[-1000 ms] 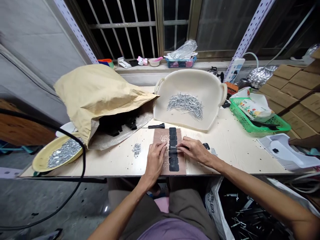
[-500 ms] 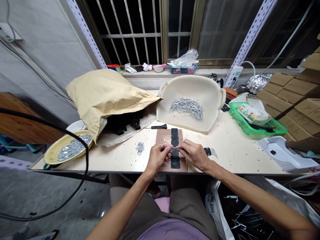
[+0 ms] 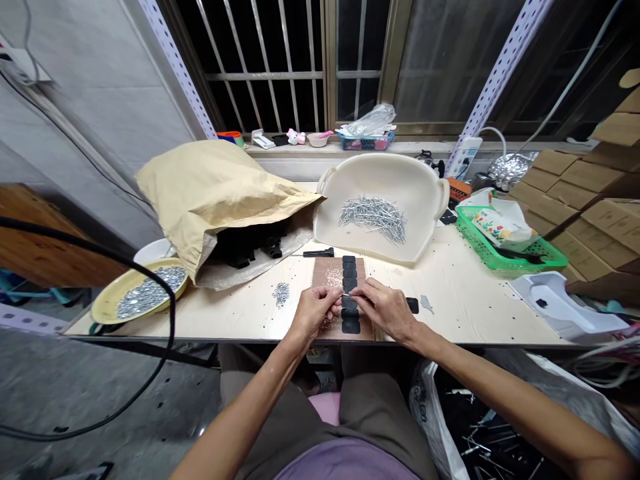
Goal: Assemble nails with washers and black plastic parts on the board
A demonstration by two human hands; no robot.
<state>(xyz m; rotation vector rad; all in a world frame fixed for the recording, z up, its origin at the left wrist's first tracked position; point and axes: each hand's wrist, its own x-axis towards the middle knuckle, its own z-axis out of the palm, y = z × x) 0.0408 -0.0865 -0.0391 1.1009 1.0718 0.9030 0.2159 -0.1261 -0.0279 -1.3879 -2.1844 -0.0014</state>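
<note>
My left hand (image 3: 316, 310) and my right hand (image 3: 386, 308) meet fingertip to fingertip above a brown board (image 3: 326, 272). Both are closed in a pinch, and a thin silvery metal pin (image 3: 347, 295) shows between them. What else the left fingertips hold is too small to make out. Under the hands a row of black flat pieces (image 3: 351, 326) runs along the board, its middle partly covered. Pale small bits (image 3: 334, 275) are scattered on the board. Left of it lies a small heap of metal parts (image 3: 281, 294). A black piece (image 3: 412, 305) rests beside my right hand.
Behind the board stands a cream basin (image 3: 367, 173) holding metal pins (image 3: 375, 217). A paper sack (image 3: 210, 180) with black parts and a yellow bowl (image 3: 103, 303) are at left. A green basket (image 3: 545, 259) and a white tray (image 3: 555, 307) are at right.
Both hands stay over the board, pinching at nearly the same spot. The right fingers have shifted slightly, and the camera view has moved a little.
</note>
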